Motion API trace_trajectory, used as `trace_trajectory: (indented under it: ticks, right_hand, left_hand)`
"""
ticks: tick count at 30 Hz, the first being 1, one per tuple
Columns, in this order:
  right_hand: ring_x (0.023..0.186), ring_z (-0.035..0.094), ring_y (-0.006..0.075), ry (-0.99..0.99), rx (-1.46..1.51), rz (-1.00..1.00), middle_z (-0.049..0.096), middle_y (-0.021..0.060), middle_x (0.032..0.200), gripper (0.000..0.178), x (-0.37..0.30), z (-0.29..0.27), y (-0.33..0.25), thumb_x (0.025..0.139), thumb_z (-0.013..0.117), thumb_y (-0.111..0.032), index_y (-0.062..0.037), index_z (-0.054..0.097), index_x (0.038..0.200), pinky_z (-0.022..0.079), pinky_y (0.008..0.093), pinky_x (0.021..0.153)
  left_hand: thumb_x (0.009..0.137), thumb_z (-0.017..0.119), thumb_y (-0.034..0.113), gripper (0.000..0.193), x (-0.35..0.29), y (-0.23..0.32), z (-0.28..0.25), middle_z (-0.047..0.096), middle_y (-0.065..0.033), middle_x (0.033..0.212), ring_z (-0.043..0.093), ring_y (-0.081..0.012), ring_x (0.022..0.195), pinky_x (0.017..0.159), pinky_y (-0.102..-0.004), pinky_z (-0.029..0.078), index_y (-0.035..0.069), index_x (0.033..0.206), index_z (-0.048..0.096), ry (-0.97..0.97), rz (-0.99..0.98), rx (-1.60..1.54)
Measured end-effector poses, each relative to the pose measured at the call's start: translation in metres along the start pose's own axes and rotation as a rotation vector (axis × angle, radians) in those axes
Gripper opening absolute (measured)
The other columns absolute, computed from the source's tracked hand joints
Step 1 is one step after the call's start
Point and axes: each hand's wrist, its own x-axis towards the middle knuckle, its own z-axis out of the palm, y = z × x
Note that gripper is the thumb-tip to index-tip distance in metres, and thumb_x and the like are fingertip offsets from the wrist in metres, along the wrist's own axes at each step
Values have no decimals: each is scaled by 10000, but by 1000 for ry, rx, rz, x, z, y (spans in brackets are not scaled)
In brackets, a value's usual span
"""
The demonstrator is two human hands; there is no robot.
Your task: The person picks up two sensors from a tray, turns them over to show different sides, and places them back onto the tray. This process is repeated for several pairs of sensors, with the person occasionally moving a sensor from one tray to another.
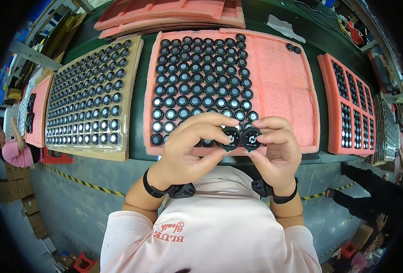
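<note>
Two hands, each pinching a small round black cap, held side by side over the near edge of a pink foam tray.

The left hand [190,145] is closed narrowly on one black cap [231,138], thumb below and fingers curled over the top; the right hand [276,148] grips a second black cap [250,138] the same way; the two caps touch or nearly touch between the fingertips; just beyond both hands lies the pink foam tray [279,86], its left part filled with rows of like caps, its right part bare foam; further to the left of the left hand sits a tan tray [131,113] of similar round parts; to the right of the right hand, another pink tray [331,104]; black bands circle both wrists.
</note>
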Motion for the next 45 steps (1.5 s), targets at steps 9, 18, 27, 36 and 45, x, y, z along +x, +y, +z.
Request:
trace_trajectory:
  ticks: [9,18,27,36,45]
  right_hand:
    - [1076,557,246,64,70,48,542,203,1175,292,2,2,-6,805,717,-12,24,556,1046,481,334,905]
    - [986,571,191,31,268,110,563,158,1103,261,4,-1,-4,817,661,56,27,599,1070,486,278,830]
    - [959,566,205,24,-82,142,560,150,1056,263,12,-9,-3,790,687,56,41,640,1048,477,297,828]
    - [1048,573,267,-4,-69,139,561,195,1125,335,29,-23,2,751,715,69,65,622,1072,486,343,891]
    - [1000,620,282,142,-31,129,608,198,1115,402,28,-25,7,693,726,90,22,634,1078,512,346,843]
  left_hand:
    - [706,747,-19,317,2,16,21,633,-162,1102,622,-256,1042,837,-346,511,-4,1009,653,271,-249,-303]
    - [713,667,-71,307,8,9,7,627,-137,1065,614,-212,988,810,-313,501,0,1012,687,30,-121,54]
    - [771,595,-117,286,16,-6,14,627,-194,1077,611,-253,1020,885,-335,495,-54,1050,602,78,-359,-307]
    - [760,695,-66,291,36,-20,10,620,-202,1118,598,-256,1041,909,-358,473,-31,1035,604,52,-260,-274]
    - [700,730,-85,281,52,-24,15,608,-198,1156,590,-245,1026,902,-342,462,1,951,640,-23,-135,-58]
